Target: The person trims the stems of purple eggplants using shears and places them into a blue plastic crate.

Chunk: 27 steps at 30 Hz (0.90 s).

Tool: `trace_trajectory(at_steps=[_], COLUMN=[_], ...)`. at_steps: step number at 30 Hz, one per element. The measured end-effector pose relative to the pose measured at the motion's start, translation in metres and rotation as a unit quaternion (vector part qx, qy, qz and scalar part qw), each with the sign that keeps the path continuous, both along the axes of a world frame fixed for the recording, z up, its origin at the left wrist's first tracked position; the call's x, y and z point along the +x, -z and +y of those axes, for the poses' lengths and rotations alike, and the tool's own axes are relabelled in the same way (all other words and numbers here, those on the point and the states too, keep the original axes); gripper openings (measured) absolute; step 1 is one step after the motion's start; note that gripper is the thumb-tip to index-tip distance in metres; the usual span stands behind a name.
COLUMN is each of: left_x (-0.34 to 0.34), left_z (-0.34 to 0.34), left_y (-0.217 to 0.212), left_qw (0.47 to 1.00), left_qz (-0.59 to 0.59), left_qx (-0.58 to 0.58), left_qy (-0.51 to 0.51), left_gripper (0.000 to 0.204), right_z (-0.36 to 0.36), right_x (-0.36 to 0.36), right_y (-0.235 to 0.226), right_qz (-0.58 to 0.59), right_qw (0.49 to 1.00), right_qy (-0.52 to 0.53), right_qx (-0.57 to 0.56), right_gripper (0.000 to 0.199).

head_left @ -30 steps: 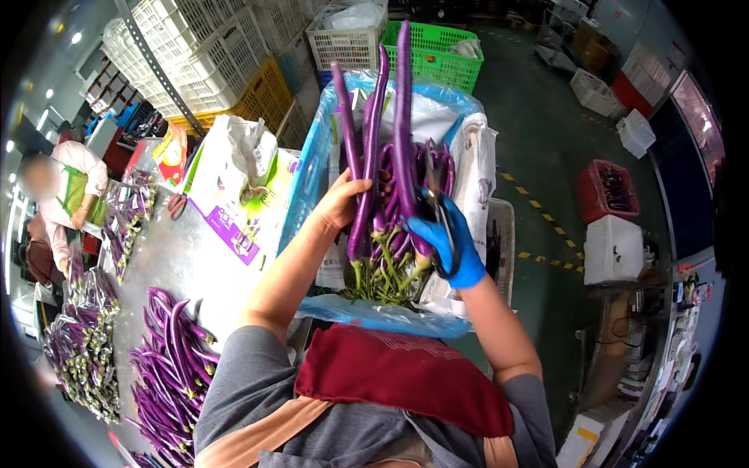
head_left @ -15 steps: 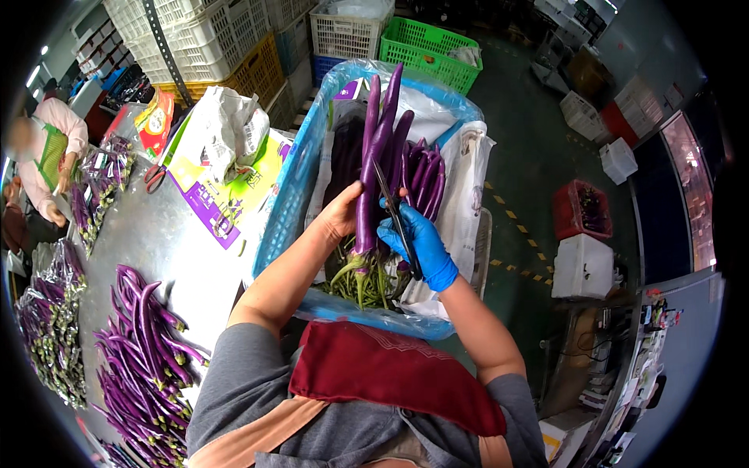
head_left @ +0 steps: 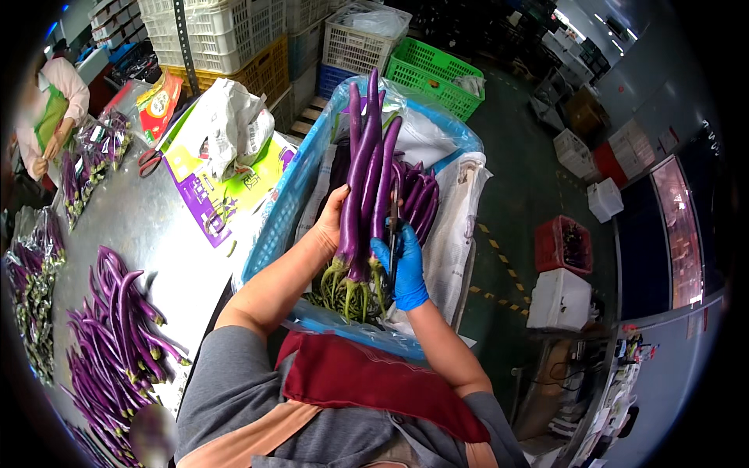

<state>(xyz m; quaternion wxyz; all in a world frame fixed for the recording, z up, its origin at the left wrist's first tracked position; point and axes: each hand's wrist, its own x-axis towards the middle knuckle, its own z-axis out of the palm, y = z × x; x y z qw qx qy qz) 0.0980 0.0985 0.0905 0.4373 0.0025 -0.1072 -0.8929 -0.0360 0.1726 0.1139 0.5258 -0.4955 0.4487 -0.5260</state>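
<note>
My bare left hand (head_left: 331, 221) is closed around a small bunch of long purple eggplants (head_left: 362, 175), tips pointing away and green stems toward me. My right hand (head_left: 407, 273), in a blue glove, grips dark scissors (head_left: 392, 238) with the blades pointing away; its fingers rest against the rightmost eggplant of the bunch. Both hands are over a blue crate (head_left: 264, 248) lined with clear plastic and paper. Inside it, more eggplants (head_left: 426, 195) lie to the right of the bunch. Cut green stems (head_left: 331, 300) are partly hidden beneath the bunch.
Left of the crate, a metal table (head_left: 164, 226) bears an eggplant pile (head_left: 117, 351), bagged eggplants (head_left: 35, 288), red-handled scissors (head_left: 148, 161) and a crumpled white bag (head_left: 232, 129). Stacked crates (head_left: 218, 35) and a green crate (head_left: 437, 74) stand behind. Another person (head_left: 58, 109) works at far left.
The bunch in my left hand now shows more eggplants side by side. My right hand and scissors have turned more upright, closer to the stem ends. The view has shifted slightly.
</note>
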Motion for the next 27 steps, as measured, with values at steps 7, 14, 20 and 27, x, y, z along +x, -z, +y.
trace_trajectory(at_steps=[7,14,20,27], left_x=[0.01,0.009,0.008,0.017], left_z=[-0.003,-0.011,-0.006,-0.011], left_y=[0.005,0.017,0.008,0.008], left_qw=[0.999,0.999,0.999,0.998], left_qz=[-0.022,-0.001,0.003,0.055], left_qx=[-0.001,0.003,-0.044,-0.035], left_qy=[-0.03,-0.033,-0.032,-0.026], left_gripper=[0.063,0.068,0.075,0.066], right_z=[-0.003,-0.002,-0.01,0.0], right_x=[-0.025,-0.016,-0.015,-0.079], right_y=[-0.007,-0.023,-0.002,-0.017], right_qz=[0.021,0.024,-0.096,-0.044], right_qw=[0.999,0.998,0.991,0.973], right_qy=[0.026,-0.048,-0.064,-0.091], right_qx=[0.002,0.029,0.062,0.206], right_gripper=[0.042,0.04,0.033,0.033])
